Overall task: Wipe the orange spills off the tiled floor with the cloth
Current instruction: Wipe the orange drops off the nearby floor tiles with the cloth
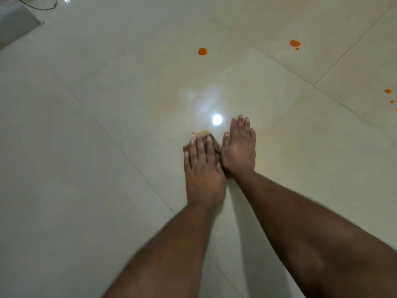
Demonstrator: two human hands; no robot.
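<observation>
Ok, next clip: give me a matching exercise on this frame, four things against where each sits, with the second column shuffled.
Things:
1. left hand
2. right hand
3. cloth
4. black cable

Places:
A. far top-left corner of the floor
B. flat on bare tile, beside the cloth
C. under a hand, one edge poking out past the fingertips
D. pressed flat on the cloth

Pairs: 1-D, 2-B, 3-C, 4-A
</observation>
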